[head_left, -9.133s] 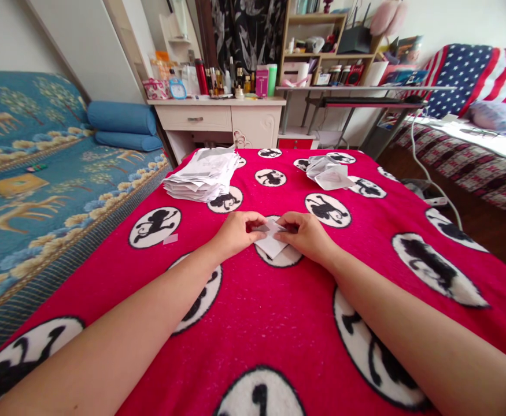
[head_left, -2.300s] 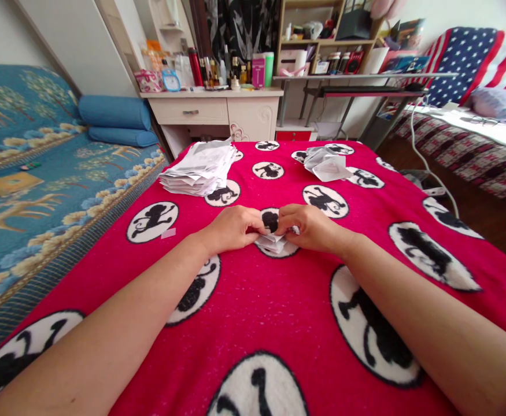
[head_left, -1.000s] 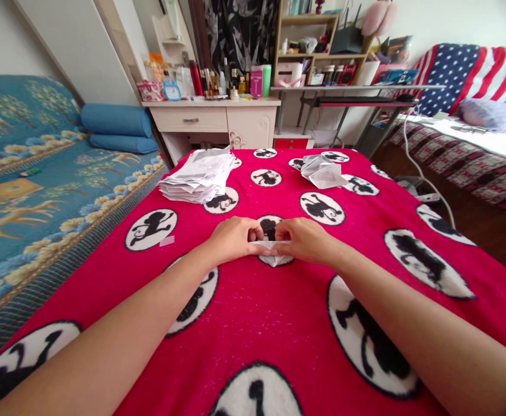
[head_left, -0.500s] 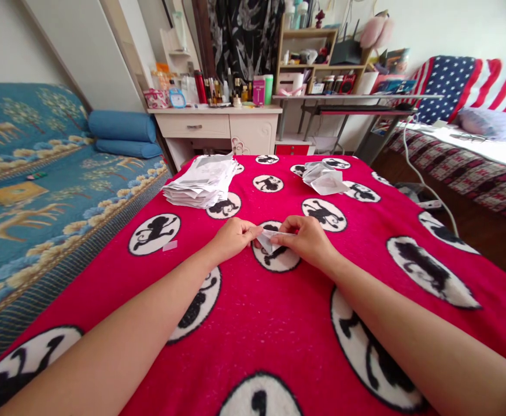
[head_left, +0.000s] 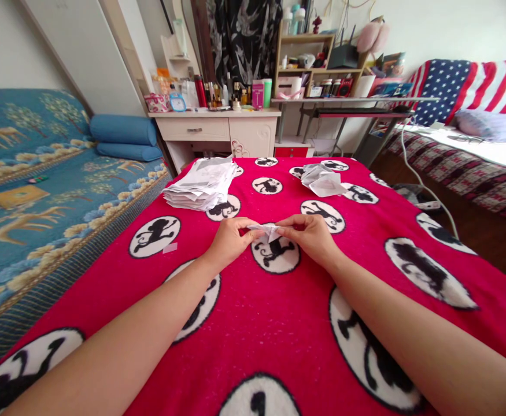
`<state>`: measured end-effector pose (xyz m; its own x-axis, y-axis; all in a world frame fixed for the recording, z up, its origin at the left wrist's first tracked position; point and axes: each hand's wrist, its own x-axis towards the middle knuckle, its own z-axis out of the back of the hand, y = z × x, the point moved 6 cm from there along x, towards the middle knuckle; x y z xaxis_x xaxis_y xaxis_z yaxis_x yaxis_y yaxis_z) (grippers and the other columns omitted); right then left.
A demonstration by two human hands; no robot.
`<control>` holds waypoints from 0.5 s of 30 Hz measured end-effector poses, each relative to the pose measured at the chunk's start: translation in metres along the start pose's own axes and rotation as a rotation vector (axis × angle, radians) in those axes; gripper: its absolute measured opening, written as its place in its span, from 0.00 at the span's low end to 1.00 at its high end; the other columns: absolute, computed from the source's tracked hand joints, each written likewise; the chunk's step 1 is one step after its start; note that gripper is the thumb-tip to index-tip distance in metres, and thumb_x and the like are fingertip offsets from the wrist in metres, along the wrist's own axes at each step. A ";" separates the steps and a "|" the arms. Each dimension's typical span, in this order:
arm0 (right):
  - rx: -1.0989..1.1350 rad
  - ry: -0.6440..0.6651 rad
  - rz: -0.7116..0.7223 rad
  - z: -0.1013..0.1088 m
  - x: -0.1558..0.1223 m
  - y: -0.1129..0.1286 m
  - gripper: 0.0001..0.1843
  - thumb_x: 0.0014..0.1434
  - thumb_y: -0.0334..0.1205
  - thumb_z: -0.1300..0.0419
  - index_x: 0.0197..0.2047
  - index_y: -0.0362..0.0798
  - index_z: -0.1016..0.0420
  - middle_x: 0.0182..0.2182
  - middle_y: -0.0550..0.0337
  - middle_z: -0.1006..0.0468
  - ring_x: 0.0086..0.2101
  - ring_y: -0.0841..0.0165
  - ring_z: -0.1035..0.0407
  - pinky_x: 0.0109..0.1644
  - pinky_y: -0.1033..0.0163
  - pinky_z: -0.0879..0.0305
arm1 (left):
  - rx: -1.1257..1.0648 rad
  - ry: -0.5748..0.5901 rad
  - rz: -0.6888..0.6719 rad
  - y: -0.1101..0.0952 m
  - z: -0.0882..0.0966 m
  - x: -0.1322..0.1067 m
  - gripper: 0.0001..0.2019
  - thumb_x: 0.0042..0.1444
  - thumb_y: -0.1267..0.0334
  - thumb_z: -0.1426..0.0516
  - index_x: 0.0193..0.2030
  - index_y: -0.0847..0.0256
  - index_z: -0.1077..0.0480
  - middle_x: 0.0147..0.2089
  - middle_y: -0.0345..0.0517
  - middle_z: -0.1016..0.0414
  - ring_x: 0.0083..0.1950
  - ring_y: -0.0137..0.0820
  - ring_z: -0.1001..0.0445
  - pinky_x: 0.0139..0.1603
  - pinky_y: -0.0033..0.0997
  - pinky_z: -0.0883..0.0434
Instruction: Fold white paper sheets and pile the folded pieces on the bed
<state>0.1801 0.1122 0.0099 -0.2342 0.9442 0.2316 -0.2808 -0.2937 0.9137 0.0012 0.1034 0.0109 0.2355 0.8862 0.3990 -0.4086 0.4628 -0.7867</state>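
A small folded piece of white paper (head_left: 267,231) is held just above the red blanket (head_left: 279,323), over a white circle with a black monkey figure. My left hand (head_left: 230,240) pinches its left end with thumb and fingers closed. My right hand (head_left: 311,234) pinches its right end the same way. Both forearms reach in from the bottom edge of the view.
A stack of white paper sheets (head_left: 201,185) lies at the far left of the blanket. A few folded paper pieces (head_left: 322,178) lie at the far right. A blue sofa (head_left: 40,173) runs along the left; a white dresser (head_left: 218,130) stands beyond.
The folded paper, pressed flat on the blanket a second ago, is now lifted slightly and held between both hands. It looks smaller and narrower than in the earliest frame.
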 end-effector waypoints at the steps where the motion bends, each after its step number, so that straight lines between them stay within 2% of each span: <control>1: -0.029 -0.015 0.049 0.000 -0.001 0.006 0.14 0.49 0.46 0.33 0.35 0.44 0.19 0.30 0.54 0.18 0.28 0.67 0.28 0.32 0.64 0.33 | -0.021 -0.053 -0.014 -0.001 0.003 0.000 0.08 0.51 0.60 0.38 0.34 0.62 0.22 0.34 0.46 0.20 0.36 0.31 0.25 0.40 0.28 0.32; 3: -0.092 -0.026 0.135 -0.003 -0.005 0.018 0.11 0.52 0.44 0.35 0.34 0.45 0.19 0.29 0.55 0.19 0.29 0.67 0.27 0.34 0.64 0.33 | -0.147 -0.142 0.006 0.000 0.007 0.001 0.08 0.50 0.60 0.37 0.34 0.62 0.22 0.35 0.46 0.21 0.37 0.31 0.26 0.42 0.28 0.32; 6: -0.186 -0.017 0.226 -0.014 -0.013 0.032 0.08 0.54 0.42 0.36 0.32 0.45 0.22 0.27 0.58 0.21 0.27 0.70 0.30 0.33 0.66 0.34 | -0.461 -0.208 0.127 0.004 0.005 0.000 0.09 0.49 0.60 0.36 0.33 0.63 0.23 0.31 0.42 0.23 0.34 0.28 0.28 0.40 0.26 0.33; 8: -0.208 -0.004 0.261 -0.022 -0.018 0.038 0.08 0.54 0.42 0.36 0.29 0.45 0.26 0.25 0.60 0.24 0.26 0.72 0.32 0.31 0.67 0.36 | -0.642 -0.180 0.199 0.004 -0.003 -0.001 0.09 0.48 0.59 0.36 0.32 0.64 0.24 0.30 0.40 0.25 0.32 0.25 0.30 0.38 0.24 0.34; 10: -0.178 0.029 0.268 -0.030 -0.022 0.041 0.10 0.54 0.42 0.36 0.27 0.45 0.29 0.23 0.62 0.27 0.25 0.73 0.34 0.30 0.68 0.38 | -0.760 -0.104 0.234 0.000 -0.012 -0.003 0.11 0.49 0.58 0.36 0.32 0.65 0.25 0.30 0.40 0.26 0.32 0.24 0.31 0.36 0.23 0.35; 15: 0.080 0.083 0.125 -0.038 -0.025 0.040 0.16 0.58 0.48 0.40 0.26 0.45 0.33 0.20 0.63 0.30 0.22 0.74 0.36 0.25 0.68 0.41 | -0.872 0.005 0.292 -0.006 -0.025 -0.008 0.13 0.50 0.55 0.36 0.30 0.64 0.28 0.26 0.37 0.30 0.27 0.22 0.34 0.30 0.22 0.36</control>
<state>0.1398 0.0714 0.0277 -0.3401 0.8845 0.3195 -0.1706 -0.3921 0.9040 0.0241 0.0931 0.0007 0.2325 0.9641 0.1280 0.3567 0.0380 -0.9334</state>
